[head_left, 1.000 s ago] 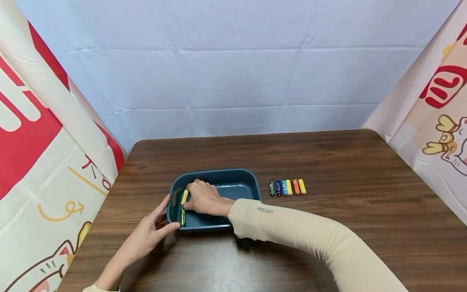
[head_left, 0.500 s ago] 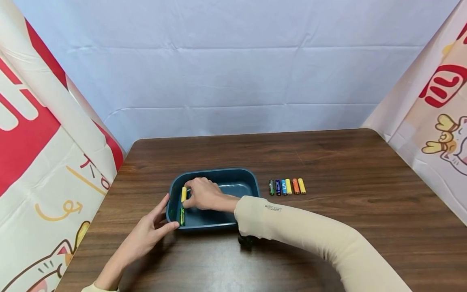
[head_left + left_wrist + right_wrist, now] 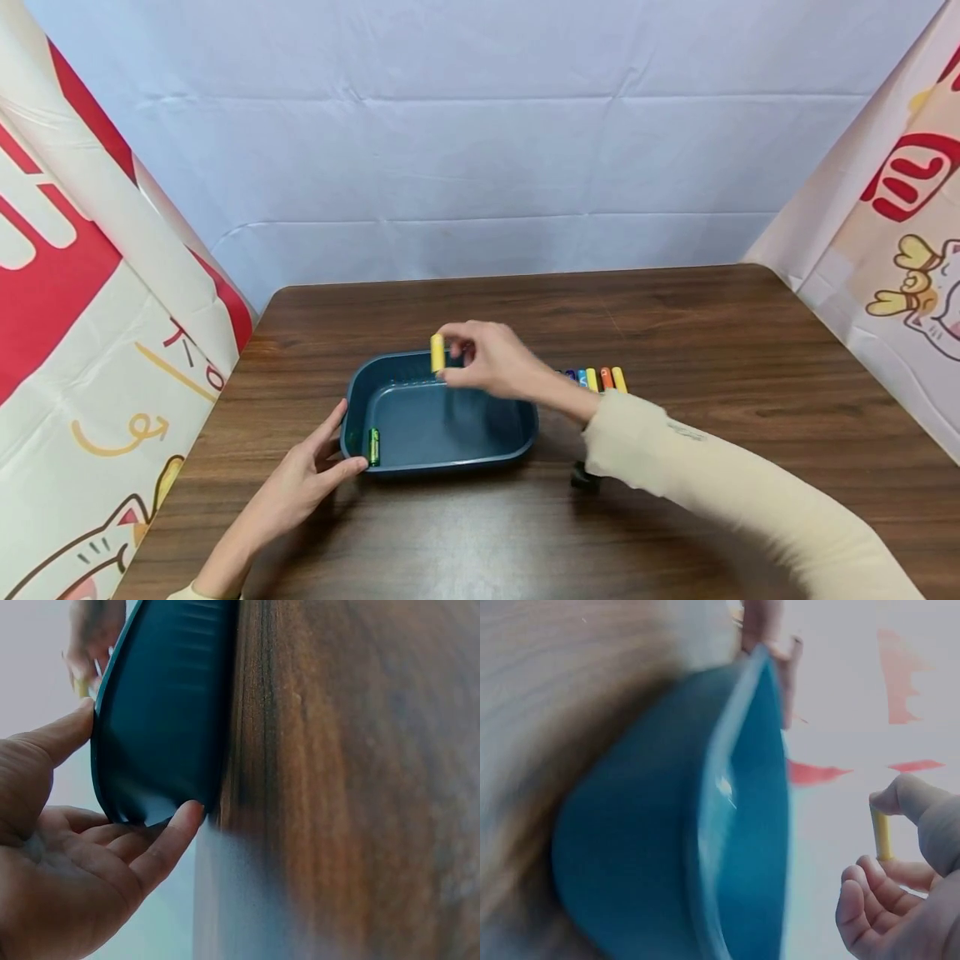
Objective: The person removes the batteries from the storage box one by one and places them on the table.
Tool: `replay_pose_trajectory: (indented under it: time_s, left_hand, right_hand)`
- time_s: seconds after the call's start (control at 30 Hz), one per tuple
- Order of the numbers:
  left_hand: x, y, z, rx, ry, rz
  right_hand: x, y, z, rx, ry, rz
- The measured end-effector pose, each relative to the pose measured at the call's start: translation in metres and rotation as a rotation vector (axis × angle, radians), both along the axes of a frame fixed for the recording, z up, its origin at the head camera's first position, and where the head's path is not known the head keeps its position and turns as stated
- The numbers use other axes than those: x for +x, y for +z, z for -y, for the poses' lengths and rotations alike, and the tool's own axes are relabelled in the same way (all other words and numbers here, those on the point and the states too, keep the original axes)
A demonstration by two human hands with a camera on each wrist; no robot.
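My right hand (image 3: 491,358) pinches a yellow battery (image 3: 437,353) upright between thumb and fingertips, above the far rim of a dark blue plastic tray (image 3: 450,454). In the right wrist view the yellow battery (image 3: 881,832) is held by its two ends. A green battery (image 3: 373,447) lies in the tray's near left corner. My left hand (image 3: 303,483) holds the tray's left end, thumb at the near rim and fingers along the outer wall. The left wrist view shows this hand (image 3: 97,847) against the tray (image 3: 165,712).
To the right of the tray, several batteries stand in a row, among them a yellow battery (image 3: 618,379) and an orange battery (image 3: 606,379); my right wrist partly covers the row. Everything is on a brown wooden table (image 3: 712,333). A white cloth (image 3: 480,167) hangs behind it.
My right hand has lifted the yellow battery from the tray's left side, up and to the right. The green battery and left hand have stayed put.
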State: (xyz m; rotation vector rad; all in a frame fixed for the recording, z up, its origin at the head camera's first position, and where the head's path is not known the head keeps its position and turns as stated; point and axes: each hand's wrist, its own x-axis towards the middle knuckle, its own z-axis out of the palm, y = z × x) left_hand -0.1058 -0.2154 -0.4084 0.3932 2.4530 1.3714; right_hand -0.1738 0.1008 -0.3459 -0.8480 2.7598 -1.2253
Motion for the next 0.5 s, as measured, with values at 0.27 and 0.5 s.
replay_pose_trajectory:
  time_s: [0.27, 0.5]
  left_hand:
    - [0.000, 0.001, 0.000, -0.020, 0.004, 0.003]
    - [0.001, 0.002, 0.000, -0.019, 0.004, 0.008]
  right_hand:
    - [0.009, 0.025, -0.092, -0.034, -0.127, -0.028]
    - [0.020, 0.019, -0.164, 0.038, -0.209, 0.004]
